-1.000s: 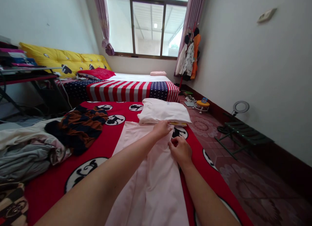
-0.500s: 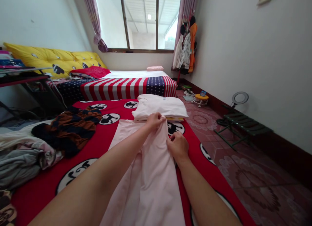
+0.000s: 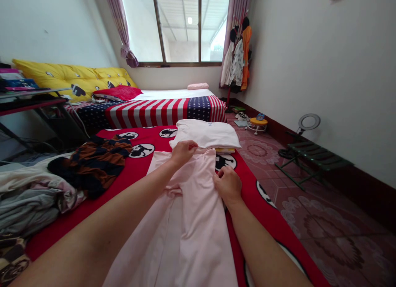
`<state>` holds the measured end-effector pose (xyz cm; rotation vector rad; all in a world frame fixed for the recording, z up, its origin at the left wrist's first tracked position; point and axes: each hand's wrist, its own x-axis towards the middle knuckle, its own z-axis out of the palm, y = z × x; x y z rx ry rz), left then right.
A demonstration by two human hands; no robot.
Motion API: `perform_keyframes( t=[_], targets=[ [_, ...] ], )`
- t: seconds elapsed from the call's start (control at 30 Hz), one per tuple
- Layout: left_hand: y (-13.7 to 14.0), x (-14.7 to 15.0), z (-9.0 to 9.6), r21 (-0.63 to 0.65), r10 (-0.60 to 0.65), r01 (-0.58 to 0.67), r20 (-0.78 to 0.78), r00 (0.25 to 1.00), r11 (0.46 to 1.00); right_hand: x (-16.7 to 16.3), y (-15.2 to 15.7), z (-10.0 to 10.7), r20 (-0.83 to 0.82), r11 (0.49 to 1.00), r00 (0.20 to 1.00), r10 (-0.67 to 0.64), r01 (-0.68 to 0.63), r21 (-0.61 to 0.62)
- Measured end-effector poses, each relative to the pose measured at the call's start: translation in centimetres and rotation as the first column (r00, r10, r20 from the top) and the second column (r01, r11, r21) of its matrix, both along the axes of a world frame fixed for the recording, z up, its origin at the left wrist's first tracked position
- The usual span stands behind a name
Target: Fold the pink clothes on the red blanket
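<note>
Pale pink trousers [image 3: 204, 212] lie spread lengthwise on a red blanket [image 3: 93, 225] with round black-and-white figures. My left hand [image 3: 185, 151] is closed, its fingertips pinched together at the middle of the waistband. Lower down, on the right edge of the trousers, my right hand [image 3: 228, 184] has its thumb and curled fingers closed on the cloth. Just beyond the waistband sits a folded white shirt [image 3: 207, 134], stacked over something yellowish.
To the left lie a brown-and-navy checked garment [image 3: 99, 163] and a heap of grey and white clothes [image 3: 27, 200]. A green folding stool [image 3: 321, 155] and a ring light [image 3: 309, 121] stand on the tiled floor at right. Behind is a bed with a striped, starred cover [image 3: 148, 114].
My left hand has moved left along the waistband, from its right corner to the middle. The top of the trousers now lies more open and flat. My right hand has barely shifted.
</note>
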<state>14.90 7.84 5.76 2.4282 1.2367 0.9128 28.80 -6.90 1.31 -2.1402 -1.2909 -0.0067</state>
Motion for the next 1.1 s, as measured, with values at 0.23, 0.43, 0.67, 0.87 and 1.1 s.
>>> perform_keyframes(
  t=[0.23,0.43,0.67,0.87,1.1],
  targets=[
    [-1.5,-5.6,-1.2,0.093,0.116,-0.099,-0.207,0.971,0.991,-0.1,-0.1,-0.1,0.006,1.000,1.000,-0.002,0.002,0.007],
    [-2.3,-6.0,-1.2,0.217,0.255,-0.203,-0.251,0.934,0.955,0.0,-0.1,-0.1,-0.001,1.000,1.000,0.005,-0.005,0.015],
    [-4.5,-4.7,-1.6,0.338,0.200,-0.107,-0.253,0.947,0.935,0.0,0.0,-0.2,0.032,1.000,0.999,0.001,-0.001,0.017],
    [-6.1,-5.2,-2.7,0.134,-0.109,0.125,-0.123,0.986,0.983,0.0,-0.3,0.0,0.039,0.992,0.998,0.054,-0.058,0.114],
    [-5.1,-12.1,-3.4,0.090,-0.190,0.210,-0.196,0.962,0.973,-0.4,-0.5,0.5,0.209,0.738,0.756,0.620,-0.652,0.171]
  ],
)
